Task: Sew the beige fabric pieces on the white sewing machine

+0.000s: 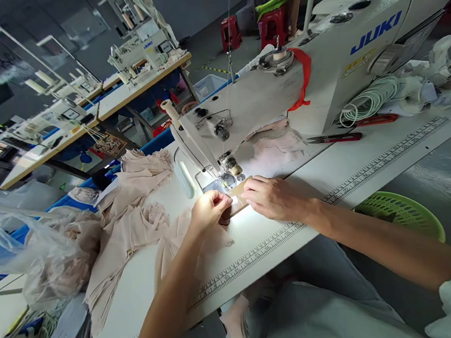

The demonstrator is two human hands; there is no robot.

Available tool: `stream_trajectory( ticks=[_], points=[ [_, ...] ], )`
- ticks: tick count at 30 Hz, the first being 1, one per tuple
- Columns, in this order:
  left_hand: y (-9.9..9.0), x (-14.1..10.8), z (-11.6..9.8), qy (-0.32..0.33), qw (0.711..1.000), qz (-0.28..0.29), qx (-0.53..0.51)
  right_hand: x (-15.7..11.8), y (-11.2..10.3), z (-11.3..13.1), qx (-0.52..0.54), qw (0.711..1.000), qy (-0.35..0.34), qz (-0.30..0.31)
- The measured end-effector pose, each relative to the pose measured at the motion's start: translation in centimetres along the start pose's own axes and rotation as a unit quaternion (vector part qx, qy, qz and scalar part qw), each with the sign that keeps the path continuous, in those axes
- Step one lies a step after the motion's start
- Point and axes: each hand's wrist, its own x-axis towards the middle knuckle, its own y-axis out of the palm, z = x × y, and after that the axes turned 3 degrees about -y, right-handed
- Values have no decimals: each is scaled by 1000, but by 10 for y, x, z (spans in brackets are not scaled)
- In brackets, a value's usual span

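At the lit needle area of a white sewing machine point(250, 100), both hands are closed on a small beige fabric piece point(237, 206). My left hand point(209, 210) pinches its left side between thumb and fingers, just in front of the presser foot point(227, 181). On the other side my right hand point(270, 197) grips the fabric with bent fingertips. Part of the piece is hidden beneath the fingers. Loose beige fabric point(213, 241) lies under and beside my left wrist. More pale fabric point(276, 149) rests under the machine arm.
Stacked beige fabric pieces point(133, 218) cover the table's left side, beside a plastic bag point(55, 255). Red-handled thread snips point(334, 138) and a coil of pale cord point(369, 99) lie right. A printed ruler point(260, 248) runs along the front edge. A green basket point(403, 213) stands below.
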Motion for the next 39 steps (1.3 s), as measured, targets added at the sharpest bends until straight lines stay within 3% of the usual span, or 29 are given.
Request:
stream_trajectory(
  ticks=[5,14,17,20,23,26,28,33,39],
  points=[
    [-2,-2,-8,-75,990,77,-90,2,0,4,-6,1000,1,6],
    [-9,7,-10,-79,989,110,-61,3,2,8,-44,998,-28,36],
    [-14,14,-8,-29,994,94,42,5,2,10,-78,995,-50,43],
    [-17,12,-6,94,981,25,170,6,1,12,-95,993,-60,41],
    [-14,-4,-3,264,928,-57,258,7,1,13,-93,993,-60,35],
    [-8,-25,3,382,874,-51,296,7,1,13,-88,993,-62,38],
    [-4,-35,8,407,855,-37,319,8,1,13,-78,994,-61,44],
    [0,-43,17,403,840,-28,362,8,0,13,-60,995,-50,61],
    [15,-38,18,364,830,-95,411,10,-1,1,-53,998,41,11]
  ],
)
